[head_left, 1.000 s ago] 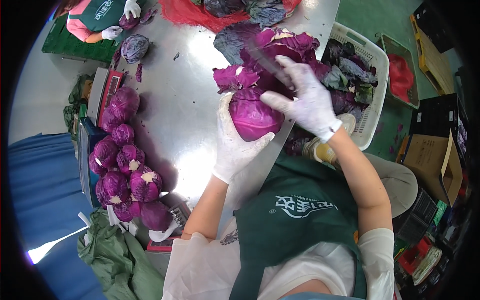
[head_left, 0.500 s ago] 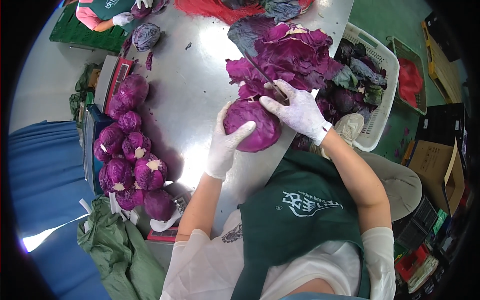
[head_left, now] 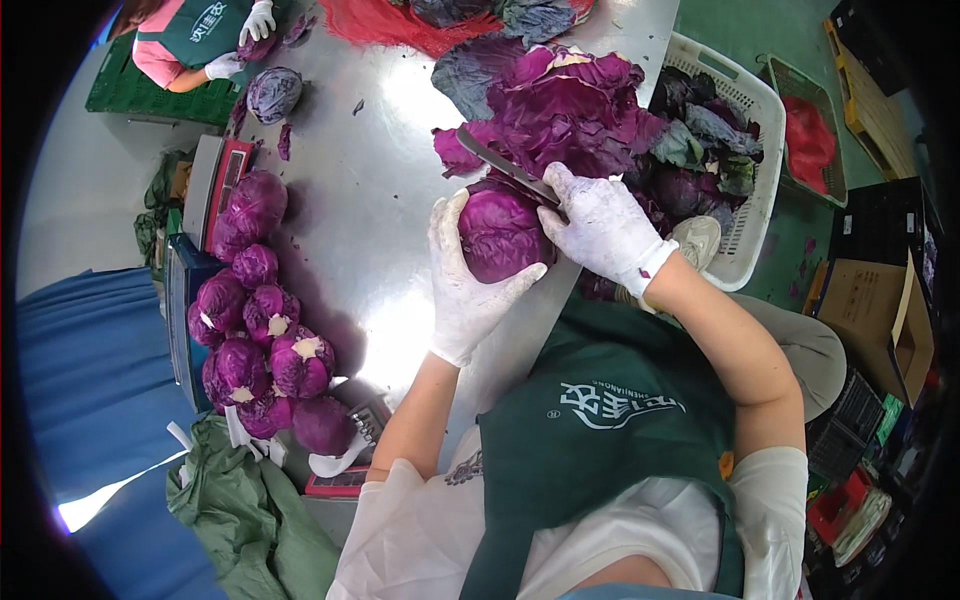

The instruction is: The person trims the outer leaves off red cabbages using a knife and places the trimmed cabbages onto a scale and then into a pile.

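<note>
A round red cabbage rests at the metal table's near edge, cupped by my gloved left hand with the thumb along its near side. My gloved right hand grips a knife, whose dark blade points up and left across the cabbage's far side. Whether the blade touches the cabbage I cannot tell. Just beyond lies a heap of loose purple leaves.
Several trimmed red cabbages are piled at the left, by scales. A white crate of leaves stands right of the table. Red netting lies at the back. Far left, a co-worker handles a cabbage.
My left hand has turned the cabbage and now cups it from lower down. The knife blade has swung to a flatter angle over its far side. The whole view has shifted slightly.
</note>
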### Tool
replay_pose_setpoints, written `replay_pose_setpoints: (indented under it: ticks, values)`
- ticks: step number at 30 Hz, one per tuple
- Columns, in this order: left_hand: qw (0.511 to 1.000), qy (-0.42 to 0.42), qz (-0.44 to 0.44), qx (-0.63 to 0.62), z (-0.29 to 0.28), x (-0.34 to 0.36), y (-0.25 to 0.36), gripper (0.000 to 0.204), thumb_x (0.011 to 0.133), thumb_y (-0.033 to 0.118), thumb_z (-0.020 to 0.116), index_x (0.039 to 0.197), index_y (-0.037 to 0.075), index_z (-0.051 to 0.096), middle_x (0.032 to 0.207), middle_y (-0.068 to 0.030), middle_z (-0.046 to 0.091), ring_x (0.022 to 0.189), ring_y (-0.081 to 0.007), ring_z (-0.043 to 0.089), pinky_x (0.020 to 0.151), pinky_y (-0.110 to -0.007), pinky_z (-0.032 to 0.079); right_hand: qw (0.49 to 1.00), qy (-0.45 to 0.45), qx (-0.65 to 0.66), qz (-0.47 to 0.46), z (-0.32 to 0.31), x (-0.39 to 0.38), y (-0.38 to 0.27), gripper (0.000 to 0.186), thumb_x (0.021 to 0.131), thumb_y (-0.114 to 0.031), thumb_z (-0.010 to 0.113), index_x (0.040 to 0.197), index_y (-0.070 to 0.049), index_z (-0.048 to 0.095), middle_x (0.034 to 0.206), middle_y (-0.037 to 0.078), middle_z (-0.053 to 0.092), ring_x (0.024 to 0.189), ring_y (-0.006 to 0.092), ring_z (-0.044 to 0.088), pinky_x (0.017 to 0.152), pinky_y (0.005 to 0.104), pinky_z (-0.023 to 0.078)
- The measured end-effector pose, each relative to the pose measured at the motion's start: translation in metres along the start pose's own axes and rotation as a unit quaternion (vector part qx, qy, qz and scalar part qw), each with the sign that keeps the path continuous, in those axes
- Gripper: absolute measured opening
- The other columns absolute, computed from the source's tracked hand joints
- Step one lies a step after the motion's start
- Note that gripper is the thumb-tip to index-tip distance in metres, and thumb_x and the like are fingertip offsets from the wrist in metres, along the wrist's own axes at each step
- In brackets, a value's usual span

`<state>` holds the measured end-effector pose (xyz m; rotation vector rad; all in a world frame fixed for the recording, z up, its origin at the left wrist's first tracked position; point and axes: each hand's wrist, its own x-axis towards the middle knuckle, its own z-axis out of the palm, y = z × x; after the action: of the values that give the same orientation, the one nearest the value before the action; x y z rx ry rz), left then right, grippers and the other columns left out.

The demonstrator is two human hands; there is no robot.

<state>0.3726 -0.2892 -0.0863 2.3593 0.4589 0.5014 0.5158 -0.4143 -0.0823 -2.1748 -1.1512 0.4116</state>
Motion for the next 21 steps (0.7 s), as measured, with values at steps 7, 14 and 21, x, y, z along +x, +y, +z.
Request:
replay_pose_setpoints:
  ticks: [7,14,21]
  values:
    - [0.998,-0.033,-0.031,-0.05,-0.007,-0.016,-0.008,0.1,0.057,0.029,0.085,0.134,0.005,0.025,0.135,-0.0187,0.03,0.126,-0.0328,0.034,0.106,-0.042,0.029,0.955,0.195,-0.17,0.145,-0.055,0.047,0.106,0.023,0.085,-0.019,0.055,0.106,-0.009,0.057,0.088,0.017,0.064,0.083,0.0348,0.063,0.071,0.0439,0.052]
    - [0.983,-0.053,-0.133,-0.118,-0.018,-0.032,-0.02,0.102,0.059,0.025,0.085,0.134,0.008,0.018,0.128,-0.0171,0.036,0.122,-0.0269,0.037,0.105,-0.039,0.03,0.983,0.051,0.176,-0.017,-0.002,0.019,0.019,0.045,0.079,-0.032,0.07,0.118,-0.013,0.06,0.101,0.008,0.057,0.092,0.0168,0.057,0.081,0.0288,0.048]
    - [0.86,-0.004,-0.243,-0.45,-0.025,-0.024,-0.033,0.088,0.067,0.017,0.075,0.139,0.008,0.025,0.131,-0.0127,0.04,0.121,-0.027,0.042,0.104,-0.04,0.033,0.924,-0.086,0.362,0.093,0.056,0.041,0.02,0.038,0.084,-0.038,0.057,0.105,-0.007,0.064,0.087,0.018,0.065,0.084,0.0291,0.063,0.078,0.0361,0.048]
